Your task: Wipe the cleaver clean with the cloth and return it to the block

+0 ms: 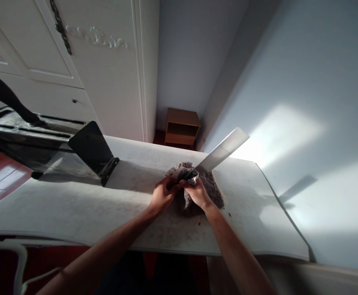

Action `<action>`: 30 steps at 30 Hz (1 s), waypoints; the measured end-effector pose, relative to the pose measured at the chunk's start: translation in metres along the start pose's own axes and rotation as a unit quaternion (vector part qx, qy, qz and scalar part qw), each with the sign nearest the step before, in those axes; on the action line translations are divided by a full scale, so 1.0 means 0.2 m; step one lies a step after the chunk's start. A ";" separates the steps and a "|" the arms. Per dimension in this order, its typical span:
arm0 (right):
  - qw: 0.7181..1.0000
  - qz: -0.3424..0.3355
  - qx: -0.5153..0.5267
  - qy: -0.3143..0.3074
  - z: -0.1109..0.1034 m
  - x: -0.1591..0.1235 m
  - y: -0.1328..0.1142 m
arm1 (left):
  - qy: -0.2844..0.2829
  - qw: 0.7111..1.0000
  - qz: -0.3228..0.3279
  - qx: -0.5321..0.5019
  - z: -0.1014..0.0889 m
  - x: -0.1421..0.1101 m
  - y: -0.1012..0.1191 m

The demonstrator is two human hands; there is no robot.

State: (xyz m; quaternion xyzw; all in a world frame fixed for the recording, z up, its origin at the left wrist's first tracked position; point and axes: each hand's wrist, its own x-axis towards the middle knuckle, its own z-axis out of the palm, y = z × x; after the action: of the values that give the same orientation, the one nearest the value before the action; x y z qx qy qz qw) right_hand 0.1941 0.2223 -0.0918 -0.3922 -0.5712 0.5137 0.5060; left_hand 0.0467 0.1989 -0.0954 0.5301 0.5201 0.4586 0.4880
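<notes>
A kitchen knife (224, 149) with a broad, shiny blade points up and to the right over the table. Its black handle (192, 175) is partly wrapped in a brown towel (213, 190), which lies bunched on the tabletop. My left hand (163, 196) is closed around the handle's lower end, its fingertips partly hidden. My right hand (198, 193) is closed on the towel against the handle, thumb stretched toward my left hand. Both hands nearly touch.
A black knife rack (92, 147) stands on the white table (129, 205) at left, with a black-handled knife (6, 96) in it. Crumbs (199, 223) lie near the towel. Beyond are white cabinets (114, 82), a small wooden nightstand (183, 119) and a wall (320, 102) at right.
</notes>
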 end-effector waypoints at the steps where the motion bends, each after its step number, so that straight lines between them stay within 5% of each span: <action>1: 1.000 -0.001 -0.005 0.007 0.00 0.00 0.00 | 0.003 1.000 0.003 0.012 0.00 0.00 0.00; 10: 0.991 -0.053 -0.075 0.100 0.03 -0.01 0.03 | 0.068 0.995 -0.066 -0.042 0.03 0.01 0.03; 14: 0.982 -0.060 -0.108 0.145 0.03 -0.02 0.01 | 0.044 0.995 -0.064 -0.057 0.01 0.02 0.02; 20: 0.979 -0.051 -0.114 0.162 0.03 -0.01 -0.01 | 0.005 0.997 0.072 -0.003 0.02 0.00 -0.02; 30: 0.987 -0.025 -0.065 0.147 0.03 -0.02 0.00 | 0.044 0.960 0.237 0.138 0.01 -0.05 0.03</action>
State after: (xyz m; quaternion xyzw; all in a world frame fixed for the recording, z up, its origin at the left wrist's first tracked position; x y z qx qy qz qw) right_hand 0.1895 0.2175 -0.0920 -0.4812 -0.5321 0.3995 0.5708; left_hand 0.0493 0.1895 -0.0900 0.6798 0.4587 0.5080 0.2636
